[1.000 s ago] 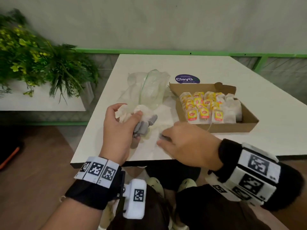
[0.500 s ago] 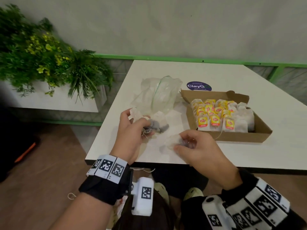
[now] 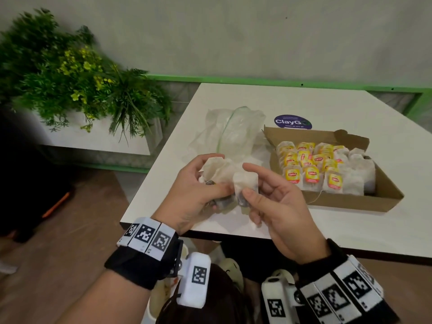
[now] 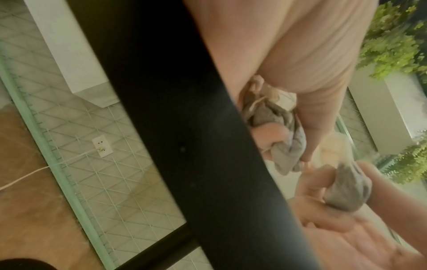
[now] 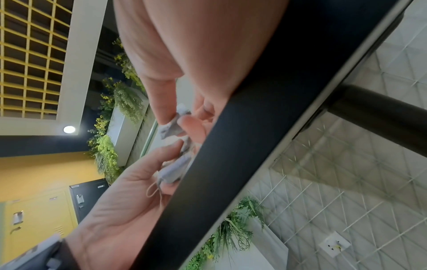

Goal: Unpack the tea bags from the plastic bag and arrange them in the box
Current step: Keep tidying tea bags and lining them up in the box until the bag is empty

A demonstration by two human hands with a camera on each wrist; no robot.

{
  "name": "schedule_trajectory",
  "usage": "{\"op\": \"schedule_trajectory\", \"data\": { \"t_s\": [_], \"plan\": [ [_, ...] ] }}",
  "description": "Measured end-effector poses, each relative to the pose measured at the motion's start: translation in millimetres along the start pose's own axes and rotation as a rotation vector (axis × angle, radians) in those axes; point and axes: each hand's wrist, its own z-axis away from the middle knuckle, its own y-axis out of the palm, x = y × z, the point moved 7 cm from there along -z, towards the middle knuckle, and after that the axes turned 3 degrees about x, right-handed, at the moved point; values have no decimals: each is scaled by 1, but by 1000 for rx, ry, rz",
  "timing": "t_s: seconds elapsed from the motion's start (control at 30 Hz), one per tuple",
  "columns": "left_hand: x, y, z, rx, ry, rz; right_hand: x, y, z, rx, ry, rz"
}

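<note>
My left hand grips a small bunch of white tea bags just above the table's near edge. Right beside it, my right hand pinches one tea bag between thumb and fingers, its index finger held out straight. The two hands almost touch. In the left wrist view the bunch sits in my palm, with the single bag below it. An empty clear plastic bag lies crumpled behind my hands. The brown cardboard box to the right holds several rows of yellow-tagged tea bags.
A white table carries everything, with a dark round sticker behind the box. A white planter with green plants stands to the left of the table. The black table edge fills the middle of both wrist views.
My right hand picked a tea bag off the table and lifted it left toward my left hand. My left hand rose slightly with its bunch.
</note>
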Motion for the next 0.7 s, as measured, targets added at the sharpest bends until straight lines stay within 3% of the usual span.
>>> {"op": "schedule_trajectory", "data": {
  "t_s": [0.27,0.37,0.53,0.7],
  "plan": [
    [1,2,-4,3,38,-137,8,2,6,7,-111,-5],
    [3,8,-3,59,46,-162,5,5,5,19,-112,137],
    [1,12,3,143,80,-284,-1,-2,4,-142,-89,215],
    [-1,8,6,115,74,-176,2,-2,9,-209,-148,278]
  ]
}}
